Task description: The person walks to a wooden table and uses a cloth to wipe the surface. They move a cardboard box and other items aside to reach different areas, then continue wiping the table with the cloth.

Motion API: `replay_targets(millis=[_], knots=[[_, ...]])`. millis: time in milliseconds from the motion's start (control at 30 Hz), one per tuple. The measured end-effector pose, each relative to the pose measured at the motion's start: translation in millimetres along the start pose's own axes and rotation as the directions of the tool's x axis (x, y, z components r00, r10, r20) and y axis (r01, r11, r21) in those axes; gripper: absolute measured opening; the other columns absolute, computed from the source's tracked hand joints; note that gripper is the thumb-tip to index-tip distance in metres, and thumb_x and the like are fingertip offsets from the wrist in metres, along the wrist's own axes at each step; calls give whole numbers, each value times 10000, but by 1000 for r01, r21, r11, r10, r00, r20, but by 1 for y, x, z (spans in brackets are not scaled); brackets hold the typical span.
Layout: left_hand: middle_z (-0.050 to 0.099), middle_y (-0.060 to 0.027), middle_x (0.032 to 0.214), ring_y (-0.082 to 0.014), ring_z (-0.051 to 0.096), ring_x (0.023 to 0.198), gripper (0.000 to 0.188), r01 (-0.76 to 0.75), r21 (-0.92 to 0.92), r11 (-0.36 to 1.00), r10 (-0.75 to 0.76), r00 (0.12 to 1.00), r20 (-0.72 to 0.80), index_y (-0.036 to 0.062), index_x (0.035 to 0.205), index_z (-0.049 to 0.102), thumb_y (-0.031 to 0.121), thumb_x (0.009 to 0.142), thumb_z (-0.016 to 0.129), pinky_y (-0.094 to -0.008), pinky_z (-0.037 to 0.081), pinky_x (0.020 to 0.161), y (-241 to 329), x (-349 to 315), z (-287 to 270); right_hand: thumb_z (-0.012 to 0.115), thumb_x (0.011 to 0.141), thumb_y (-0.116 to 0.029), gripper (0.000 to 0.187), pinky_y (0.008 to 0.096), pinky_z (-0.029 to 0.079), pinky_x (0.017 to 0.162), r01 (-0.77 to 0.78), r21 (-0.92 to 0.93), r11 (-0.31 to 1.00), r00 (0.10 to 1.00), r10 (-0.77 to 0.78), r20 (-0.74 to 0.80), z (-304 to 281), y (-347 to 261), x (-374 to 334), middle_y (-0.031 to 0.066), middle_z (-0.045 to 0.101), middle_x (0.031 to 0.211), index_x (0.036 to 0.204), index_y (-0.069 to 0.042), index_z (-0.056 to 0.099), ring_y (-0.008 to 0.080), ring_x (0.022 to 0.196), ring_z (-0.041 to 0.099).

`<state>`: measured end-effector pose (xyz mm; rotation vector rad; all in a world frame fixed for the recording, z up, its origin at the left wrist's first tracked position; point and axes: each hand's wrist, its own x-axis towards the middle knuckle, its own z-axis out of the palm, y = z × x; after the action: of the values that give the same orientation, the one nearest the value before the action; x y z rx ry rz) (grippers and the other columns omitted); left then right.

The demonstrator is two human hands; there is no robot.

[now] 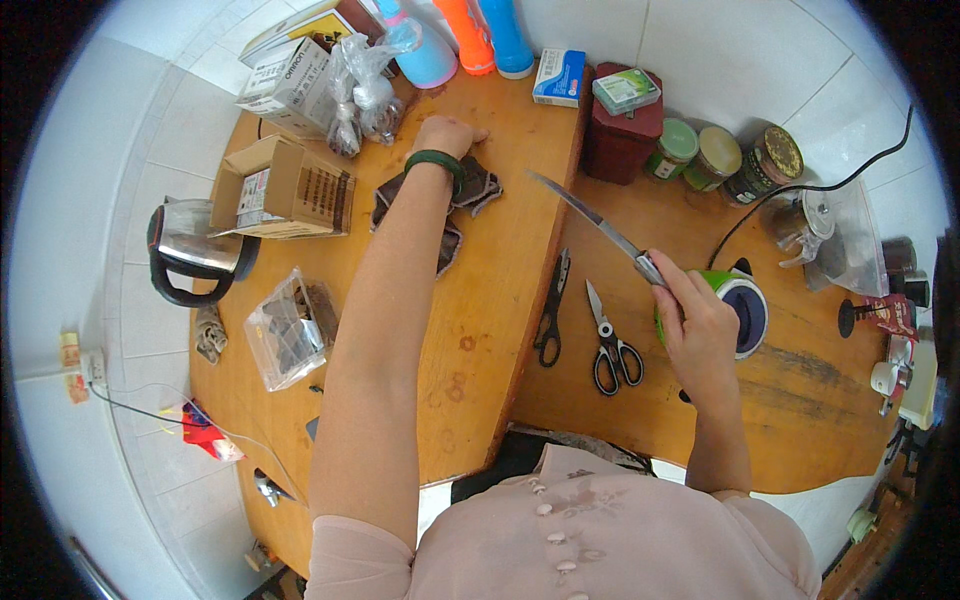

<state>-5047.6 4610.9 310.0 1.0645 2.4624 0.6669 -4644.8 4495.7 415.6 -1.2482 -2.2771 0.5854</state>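
Note:
My right hand (695,325) is closed around the grey handle of a knife (600,222), whose long, slightly curved blade points up and to the left. Out over the left part of the table reaches my left hand (448,136), with a dark green bangle on its wrist. Its thumb sticks out to the right, while the other fingers are hidden below the back of the hand. A dark brown cloth (474,190) lies crumpled under that wrist. Between my arms lie black-and-white-handled scissors (609,345) and black scissors (552,315).
A green and white round appliance (745,310) with a black cord stands behind my right hand. Kettle (195,250), open carton (290,195) and clear plastic box (290,330) occupy the left. At the back are a spray bottle (425,55), dark red canister (618,140) and several jars (717,160).

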Motion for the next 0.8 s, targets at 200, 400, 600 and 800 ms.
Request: replay_targets(millis=[200,400,600,800], knots=[[711,-40,1131,-280,627,1122,428,65,98,993,-76,992,104,127,978,745,483,742,756,-601,399,957,8,-18,-13,614,916,-147,313,410,478,601,-18,-19,1000,1000,18,18,-2,-3,-1,115,611,845,1228,-162,635,320,710,624],[730,-96,1001,-268,677,951,382,-268,-241,933,300,948,107,93,949,753,448,826,685,-506,462,876,-5,-61,-38,604,924,-146,311,411,482,622,-17,5,1000,1000,17,-21,-5,0,-3,121,619,863,1233,-156,633,328,728,627],[265,-152,1561,-408,184,1445,537,-418,360,834,379,908,176,231,1424,474,469,947,537,-733,199,1058,-26,-176,-56,603,925,-149,310,410,487,633,-22,8,1000,999,22,-29,-5,5,-6,129,628,883,1234,-150,635,335,742,630],[497,-184,1355,-408,440,1254,412,-571,220,791,530,819,220,145,1318,551,89,910,577,-489,399,1028,-49,-206,-81,603,925,-148,315,413,487,627,25,33,999,1000,-25,-2,-1,3,-6,130,634,890,1238,-137,631,334,746,631]])
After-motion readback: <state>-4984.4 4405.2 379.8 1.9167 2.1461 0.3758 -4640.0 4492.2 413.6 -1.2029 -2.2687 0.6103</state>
